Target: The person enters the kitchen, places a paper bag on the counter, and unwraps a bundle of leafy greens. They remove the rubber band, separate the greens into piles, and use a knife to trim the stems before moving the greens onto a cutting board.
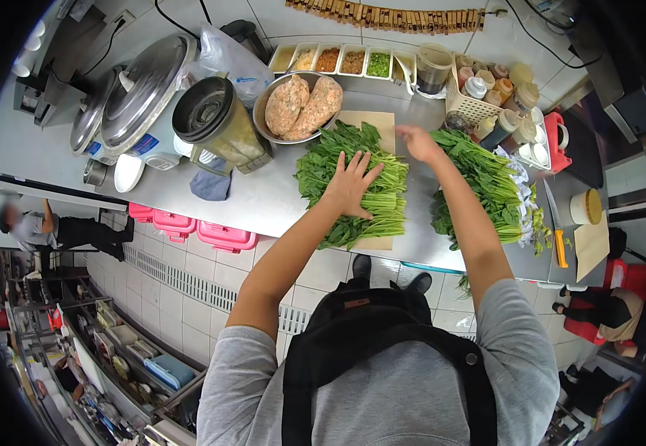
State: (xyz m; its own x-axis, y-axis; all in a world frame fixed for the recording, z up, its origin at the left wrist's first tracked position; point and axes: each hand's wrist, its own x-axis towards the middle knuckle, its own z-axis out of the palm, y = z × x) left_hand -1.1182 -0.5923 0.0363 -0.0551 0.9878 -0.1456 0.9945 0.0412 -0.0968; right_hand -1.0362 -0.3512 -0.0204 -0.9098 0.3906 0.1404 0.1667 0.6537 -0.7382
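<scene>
On the steel counter, a bunch of leafy greens (319, 167) lies across a tan board (377, 243), its stems pointing right. My left hand (351, 184) rests flat on these greens with the fingers spread. Past the board's right edge, my right hand (416, 141) is raised near the top of a second pile of greens (479, 178); its fingers look curled, and whether anything is between them is too small to tell. White crumpled wrapping (520, 195) lies along the second pile's right side.
Behind the greens stand a bowl of ground meat (262, 128), a blender (237, 137), topping trays (352, 63) and a bottle basket (479, 106). An orange-handled knife (560, 249) lies at the right. Other people stand or sit at the far left (40, 223) and far right (620, 308).
</scene>
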